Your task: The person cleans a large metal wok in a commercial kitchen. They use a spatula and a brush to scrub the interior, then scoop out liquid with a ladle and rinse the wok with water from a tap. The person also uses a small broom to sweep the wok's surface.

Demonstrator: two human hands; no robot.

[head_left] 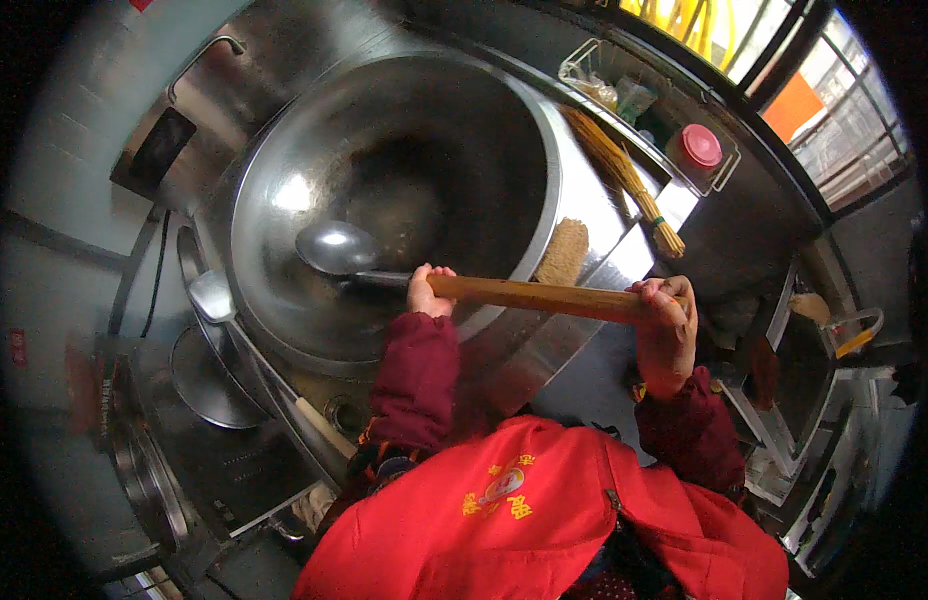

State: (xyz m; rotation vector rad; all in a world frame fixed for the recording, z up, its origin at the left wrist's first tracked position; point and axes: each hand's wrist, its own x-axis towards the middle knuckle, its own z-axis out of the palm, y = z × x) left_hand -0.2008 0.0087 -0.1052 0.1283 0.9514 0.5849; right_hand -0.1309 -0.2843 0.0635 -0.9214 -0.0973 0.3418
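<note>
A long-handled ladle (336,247) with a wooden handle lies across the near part of a large metal wok (269,280). My left hand (429,291) is closed round the ladle where the metal shaft meets the wood. Toward the handle's right end, my right hand (667,335) wraps round the wood, beyond the wok's rim. The ladle's metal bowl is over the wok's inside, toward the left; I cannot tell whether it touches the metal. A dark patch shows on the wok's inner surface.
Right of the wok are a brown scrubbing pad (562,252) and a bamboo brush (624,175). Behind them, a wire rack (719,178) holds a pink-lidded jar (700,146). At left rest a wooden-handled spatula (214,298) and a round metal pan (209,385). A faucet (206,62) stands at the back left.
</note>
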